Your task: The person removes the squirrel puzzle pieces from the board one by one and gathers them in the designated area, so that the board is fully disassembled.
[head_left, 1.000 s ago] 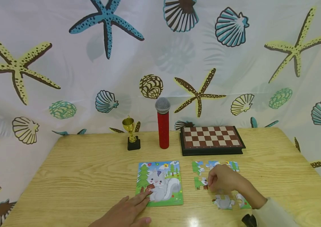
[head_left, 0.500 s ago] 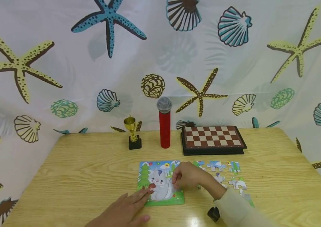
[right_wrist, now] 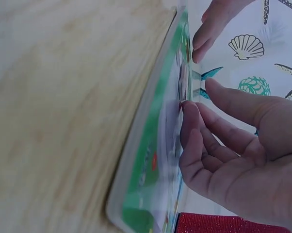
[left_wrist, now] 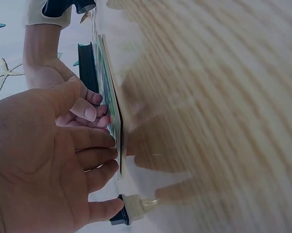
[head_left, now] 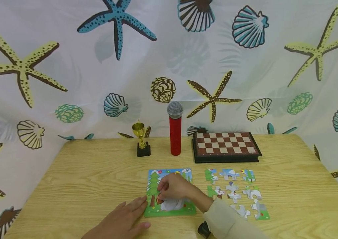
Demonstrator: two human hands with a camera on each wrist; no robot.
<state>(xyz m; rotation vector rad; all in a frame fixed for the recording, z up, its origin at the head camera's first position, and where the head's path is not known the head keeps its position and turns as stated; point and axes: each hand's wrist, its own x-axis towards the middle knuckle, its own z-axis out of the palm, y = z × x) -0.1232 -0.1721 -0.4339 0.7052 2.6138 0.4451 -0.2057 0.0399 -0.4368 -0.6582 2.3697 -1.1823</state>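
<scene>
A squirrel picture puzzle board (head_left: 184,211) lies on the wooden table. My right hand (head_left: 176,190) is over its left half, fingers bent and fingertips at the picture near the brown acorn. In the right wrist view the right thumb (right_wrist: 233,99) stands apart from the bent fingers, and nothing shows gripped between them. My left hand (head_left: 118,217) lies flat with its fingertips at the board's lower left edge. To the right of the board several loose puzzle pieces (head_left: 229,173) are spread in rows, including one with grass and white tail (head_left: 261,211).
Behind the board stand a small gold trophy (head_left: 139,131), a red microphone (head_left: 175,136) and a checkered chess box (head_left: 226,144). A curtain with starfish and shells (head_left: 139,66) hangs along the table's back. The right wrist carries a black device (head_left: 204,229).
My right hand has moved left from the loose pieces onto the board. My left hand has slid back slightly from the picture to the board's edge. The view has shifted slightly.
</scene>
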